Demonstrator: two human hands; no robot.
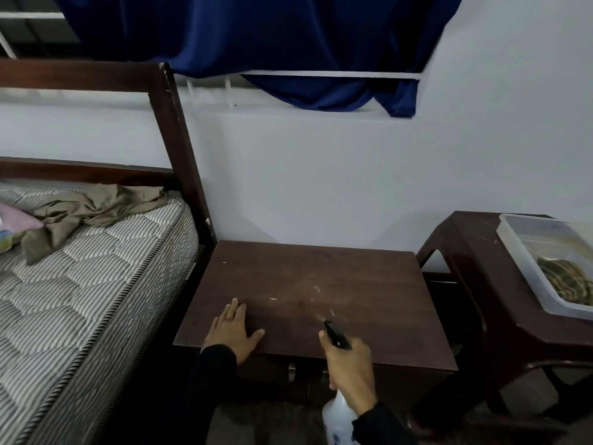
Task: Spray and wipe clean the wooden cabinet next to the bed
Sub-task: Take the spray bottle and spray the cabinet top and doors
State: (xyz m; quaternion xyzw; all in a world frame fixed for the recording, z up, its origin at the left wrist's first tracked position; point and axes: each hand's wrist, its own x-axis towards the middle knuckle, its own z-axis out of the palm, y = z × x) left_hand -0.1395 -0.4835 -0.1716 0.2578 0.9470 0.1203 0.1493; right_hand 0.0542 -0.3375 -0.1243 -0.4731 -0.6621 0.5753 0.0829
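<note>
The dark wooden cabinet (321, 284) stands against the wall between the bed and a plastic stool. Its top shows pale smudges and small white specks near the middle. My left hand (232, 330) rests flat on the front left of the top, fingers straight. My right hand (349, 369) grips a white spray bottle (337, 419) with a black nozzle (336, 334), held at the cabinet's front edge and pointing over the top. A faint mist hangs just ahead of the nozzle. No cloth is in either hand.
A bed with a striped mattress (80, 284) and dark headboard (173, 123) touches the cabinet's left side; a crumpled beige cloth (90, 210) lies on it. Right of the cabinet is a brown stool (481, 277) bearing a plastic tub (526, 268). A blue curtain (272, 43) hangs above.
</note>
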